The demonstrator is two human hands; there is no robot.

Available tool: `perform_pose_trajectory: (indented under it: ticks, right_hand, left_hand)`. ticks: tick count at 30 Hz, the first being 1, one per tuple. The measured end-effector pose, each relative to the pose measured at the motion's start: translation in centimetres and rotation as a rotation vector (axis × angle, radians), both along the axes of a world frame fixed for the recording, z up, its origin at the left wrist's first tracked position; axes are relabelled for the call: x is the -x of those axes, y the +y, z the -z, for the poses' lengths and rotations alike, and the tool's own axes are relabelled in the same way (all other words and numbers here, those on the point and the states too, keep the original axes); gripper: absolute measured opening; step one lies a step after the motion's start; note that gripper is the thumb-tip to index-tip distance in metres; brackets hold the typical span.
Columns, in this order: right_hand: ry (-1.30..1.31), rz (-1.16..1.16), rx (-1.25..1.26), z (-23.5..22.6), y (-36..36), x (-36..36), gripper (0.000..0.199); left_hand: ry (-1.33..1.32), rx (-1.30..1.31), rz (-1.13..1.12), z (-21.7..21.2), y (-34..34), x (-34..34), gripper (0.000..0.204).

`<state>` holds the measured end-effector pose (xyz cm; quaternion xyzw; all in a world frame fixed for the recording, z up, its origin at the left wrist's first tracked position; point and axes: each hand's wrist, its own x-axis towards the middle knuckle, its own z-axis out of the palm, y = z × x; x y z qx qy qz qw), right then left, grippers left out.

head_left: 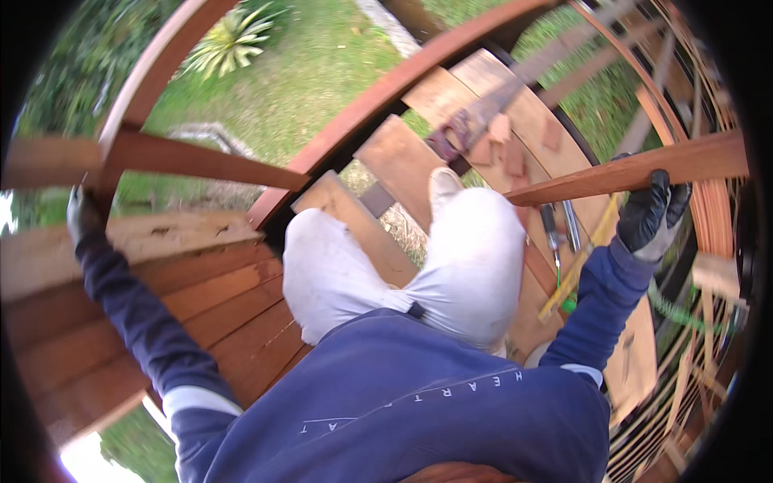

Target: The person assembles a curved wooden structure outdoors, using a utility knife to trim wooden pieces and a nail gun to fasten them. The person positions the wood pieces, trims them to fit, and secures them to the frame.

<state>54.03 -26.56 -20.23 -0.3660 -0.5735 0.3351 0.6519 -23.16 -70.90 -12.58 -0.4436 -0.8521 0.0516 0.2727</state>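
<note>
Here, my right hand (654,216), in a black glove, is wrapped from below around a reddish timber rail (636,171) that runs across the right side of the view; the fingers curl over its top edge, closed on it, seemingly to hold the rail level. My left hand (82,216), also gloved, reaches far out to the left and grips where a second rail (189,159) meets an upright post (153,72); its fingers look closed there, though the blur hides detail. Both arms are spread wide, which suggests I am bracing between the two rails while standing on narrow stair treads (403,165). My legs in pale trousers (451,258) straddle the gap between treads and the reddish deck boards (217,298) at lower left. Near the right edge of the treads lie hand tools (560,229) and a yellow level (576,270). A long saw (483,109) rests on the upper treads. Grass (298,72) shows below.
</note>
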Motion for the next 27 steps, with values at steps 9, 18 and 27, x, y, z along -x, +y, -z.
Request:
perform_pose_trajectory:
  ticks: [9, 18, 27]
  right_hand:
    - [-0.253, -0.973, 0.087, -3.6, -5.5, 27.4, 0.034]
    - [-0.190, -1.451, 0.439, 12.3, -7.5, 43.3, 0.031]
    - [-0.511, -1.313, -0.021, 23.5, -6.6, 52.9, 0.032]
  left_hand:
    - [-0.202, -0.400, -0.464, -2.8, 4.4, -14.0, 0.049]
    - [-0.269, -0.597, -0.408, -3.5, 6.2, -16.0, 0.049]
    - [0.031, -1.033, 0.277, -1.6, 8.0, -20.3, 0.036]
